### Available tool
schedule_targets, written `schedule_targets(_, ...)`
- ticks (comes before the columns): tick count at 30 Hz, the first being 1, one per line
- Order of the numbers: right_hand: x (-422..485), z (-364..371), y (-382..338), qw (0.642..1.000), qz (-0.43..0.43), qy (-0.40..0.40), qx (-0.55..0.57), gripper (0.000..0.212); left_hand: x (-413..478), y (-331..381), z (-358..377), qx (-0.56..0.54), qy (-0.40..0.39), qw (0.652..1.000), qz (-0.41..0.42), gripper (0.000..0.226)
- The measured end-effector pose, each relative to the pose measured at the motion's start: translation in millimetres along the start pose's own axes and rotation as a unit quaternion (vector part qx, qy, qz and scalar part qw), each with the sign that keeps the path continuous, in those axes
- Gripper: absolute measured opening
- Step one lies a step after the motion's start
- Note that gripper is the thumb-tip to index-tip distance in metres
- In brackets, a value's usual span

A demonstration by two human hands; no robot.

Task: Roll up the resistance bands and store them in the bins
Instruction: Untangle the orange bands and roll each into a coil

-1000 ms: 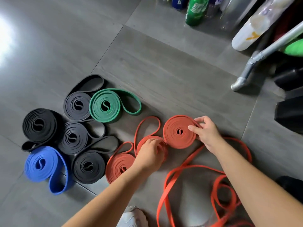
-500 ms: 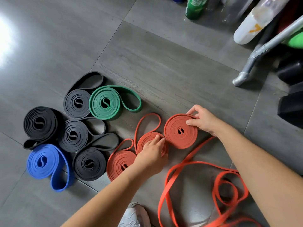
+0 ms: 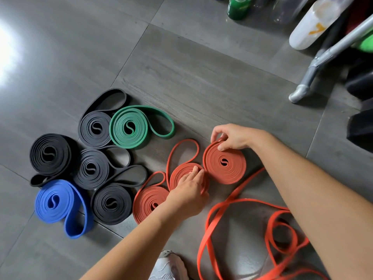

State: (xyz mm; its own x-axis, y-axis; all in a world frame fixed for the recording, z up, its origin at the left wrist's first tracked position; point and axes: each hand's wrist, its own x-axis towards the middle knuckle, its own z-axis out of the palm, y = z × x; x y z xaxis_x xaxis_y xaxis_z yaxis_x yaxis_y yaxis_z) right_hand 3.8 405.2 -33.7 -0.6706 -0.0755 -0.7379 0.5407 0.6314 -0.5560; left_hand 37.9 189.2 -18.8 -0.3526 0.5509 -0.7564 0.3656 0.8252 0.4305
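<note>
Three rolled red bands lie side by side on the grey floor. My right hand (image 3: 232, 137) pinches the top edge of the right red roll (image 3: 225, 164). My left hand (image 3: 189, 190) rests with straight fingers on the middle red roll (image 3: 181, 172); the left red roll (image 3: 147, 201) lies partly under my wrist. An unrolled orange-red band (image 3: 242, 203) sprawls loose at the lower right. To the left lie a green roll (image 3: 129, 127), a blue roll (image 3: 53, 201) and several black rolls (image 3: 50, 154). No bin is in view.
A green bottle (image 3: 237, 7) and clear bottles stand at the top edge. A silver frame leg (image 3: 300, 91) and dark objects (image 3: 361, 122) crowd the right side. A white shoe (image 3: 168, 266) shows at the bottom. Bare tiles stretch to the upper left.
My right hand has moved from the right side of the right red roll to its top edge. My left hand's fingers have straightened onto the middle roll.
</note>
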Motion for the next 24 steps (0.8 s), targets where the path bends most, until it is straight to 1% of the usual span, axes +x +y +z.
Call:
schedule_targets(2,2.6,6.3,-3.8,0.999,-0.001,0.034,-0.024,0.027,-2.4,0.7,0.9,0.027,0.001,1.000,-0.006,0.074)
schedule_targets(5,-0.7,24.3,-0.8,0.992,-0.008,0.116,-0.048,0.025,-4.9,7.8,2.2,0.112,0.025,0.993,-0.012,0.074)
schedule_targets(7,-4.1,31.2,4.5,0.981,-0.015,0.170,-0.093,0.022,-3.0,12.3,2.5,0.140,0.046,0.989,-0.016,0.074)
schedule_targets(9,-5.2,31.3,6.8,0.972,-0.013,0.201,-0.122,0.020,-0.3,13.1,1.5,0.157,0.057,0.986,-0.014,0.073)
schedule_targets(12,-5.2,31.5,5.4,0.967,-0.012,0.219,-0.132,0.020,-2.1,11.1,1.1,0.187,0.052,0.981,-0.010,0.076)
schedule_targets(14,-7.1,33.2,5.4,0.966,-0.016,0.224,-0.130,0.025,-4.4,9.0,-0.2,0.220,0.051,0.974,0.008,0.077)
schedule_targets(15,-8.7,35.1,6.6,0.966,-0.017,0.223,-0.132,0.029,-4.8,8.4,-2.1,0.234,0.051,0.971,0.019,0.077)
schedule_targets(17,-12.9,42.4,12.3,0.960,-0.022,0.220,-0.174,0.041,-4.0,7.0,-5.7,0.259,0.053,0.964,0.039,0.073)
schedule_targets(19,-17.0,53.1,19.5,0.943,-0.035,0.247,-0.221,0.051,-3.3,6.2,-8.6,0.284,0.057,0.956,0.052,0.071)
schedule_targets(20,-19.6,58.4,21.7,0.938,-0.034,0.265,-0.221,0.054,-2.8,5.7,-8.7,0.296,0.058,0.952,0.056,0.072)
schedule_targets(22,-22.4,66.8,23.6,0.939,-0.020,0.280,-0.199,0.056,-1.3,5.2,-6.7,0.311,0.057,0.947,0.058,0.077)
schedule_targets(24,-22.6,72.4,25.0,0.947,-0.004,0.257,-0.194,0.061,1.0,6.6,-4.9,0.309,0.052,0.948,0.055,0.079)
